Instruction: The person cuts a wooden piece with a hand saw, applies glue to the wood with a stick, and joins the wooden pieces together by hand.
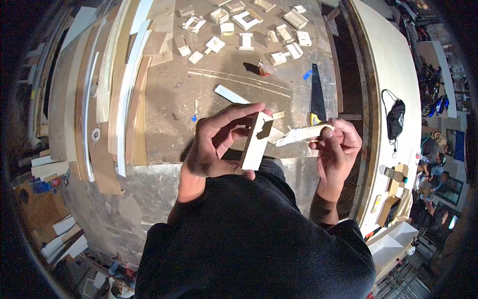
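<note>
My left hand [216,142] is closed around a small pale wooden piece [256,149], gripping it by its ends, thumb below and fingers above. It stands tilted, with a dark shadow across its upper face. In my right hand [339,147], a thin light strip [302,134] is pinched between thumb and fingers. Its whitish, uneven end points left toward the wooden piece, apart from it. Behind my hands, a white strip [232,94] lies on the brown worktable [169,104]. A handsaw [317,94] with a black blade and yellow on its handle rests beyond my right hand.
Several small wooden assemblies [247,20] are spread over the table's far end. Nearer lie thin wooden sticks [239,82] and a small reddish container [265,69]. Long boards [130,99] line the left side. A pale bench [398,70] on the right carries a black pouch [396,118].
</note>
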{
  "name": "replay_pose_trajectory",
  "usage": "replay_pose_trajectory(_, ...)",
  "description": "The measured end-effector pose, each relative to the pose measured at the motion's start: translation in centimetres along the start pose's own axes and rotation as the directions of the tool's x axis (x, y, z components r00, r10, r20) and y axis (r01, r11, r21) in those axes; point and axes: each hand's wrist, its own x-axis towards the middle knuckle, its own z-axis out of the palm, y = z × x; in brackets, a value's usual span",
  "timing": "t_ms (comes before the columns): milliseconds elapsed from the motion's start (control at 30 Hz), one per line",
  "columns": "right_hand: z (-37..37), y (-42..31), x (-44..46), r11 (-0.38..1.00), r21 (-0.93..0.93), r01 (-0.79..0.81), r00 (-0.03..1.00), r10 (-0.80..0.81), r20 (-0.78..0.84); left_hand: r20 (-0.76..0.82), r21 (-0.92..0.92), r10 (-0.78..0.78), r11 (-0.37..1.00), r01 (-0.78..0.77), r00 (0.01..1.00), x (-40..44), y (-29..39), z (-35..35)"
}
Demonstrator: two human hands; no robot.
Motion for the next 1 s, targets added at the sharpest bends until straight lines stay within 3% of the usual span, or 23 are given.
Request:
replay_pose_trajectory(33, 0.1, -0.2, 0.0, 1.000, -0.001, 0.000, 1.000, 0.000, 0.000, -0.001, -0.008, 0.016, 1.000, -0.016, 1.000, 0.0, -0.1, -0.1)
replay_pose_trajectory(100, 0.1, -0.4, -0.1, 0.979, -0.201, 0.025, 0.998, -0.038, -0.059, -0.003, -0.017, 0.033, 0.999, -0.033, 0.999, -0.1, -0.2, -0.1)
replay_pose_trajectory(133, -0.4, -0.4, 0.1, 0.948, -0.303, 0.099, 0.995, -0.095, 0.030, -0.007, -0.027, 0.043, 0.999, -0.043, 0.999, -0.1, -0.2, -0.1)
replay_pose_trajectory(233, -0.8, -0.4, 0.2, 0.936, -0.348, 0.060, 0.998, -0.050, 0.039, -0.001, -0.003, 0.053, 0.999, -0.053, 0.999, -0.1, 0.0, -0.4)
replay_pose_trajectory(367, -0.7, -0.1, 0.0, 0.961, -0.261, 0.094, 0.994, -0.076, 0.078, 0.016, 0.083, 0.044, 0.996, -0.045, 0.999, -0.3, 0.3, -0.6)
replay_pose_trajectory(433, -1.3, 0.1, 0.1, 0.984, -0.175, 0.046, 0.994, -0.028, 0.102, 0.007, 0.069, 0.032, 0.997, -0.032, 0.999, -0.4, 0.5, -0.5)
replay_pose_trajectory(533, -0.7, 0.0, 0.3, 0.976, -0.198, 0.092, 0.985, -0.061, 0.159, -0.003, 0.052, 0.023, 0.998, -0.023, 1.000, -0.5, 0.3, -0.6)
replay_pose_trajectory(733, -0.3, -0.1, 0.1, 0.997, -0.076, 0.013, 0.993, -0.004, 0.122, 0.022, 0.011, 0.020, 1.000, -0.020, 1.000, -0.4, 0.4, -0.6)
replay_pose_trajectory(767, -0.4, 0.2, 0.2, 0.997, -0.076, 0.012, 0.992, -0.003, 0.123, 0.009, -0.044, 0.014, 0.999, -0.014, 1.000, -0.4, 0.4, -0.5)
replay_pose_trajectory(833, -1.0, 1.4, 0.3, 0.977, -0.074, 0.201, 0.978, -0.197, 0.065, 0.013, -0.008, 0.025, 1.000, -0.025, 1.000, -0.3, 0.6, -0.6)
replay_pose_trajectory(933, -2.3, 1.6, 0.2, 0.955, -0.242, 0.172, 0.985, -0.170, 0.028, 0.004, -0.015, 0.034, 0.999, -0.033, 0.999, -0.3, 0.5, -0.5)
replay_pose_trajectory(1000, -2.2, 1.7, 0.4, 0.962, -0.231, 0.145, 0.989, -0.141, 0.036, -0.011, -0.058, 0.030, 0.998, -0.030, 1.000, -0.4, 0.4, -0.2)
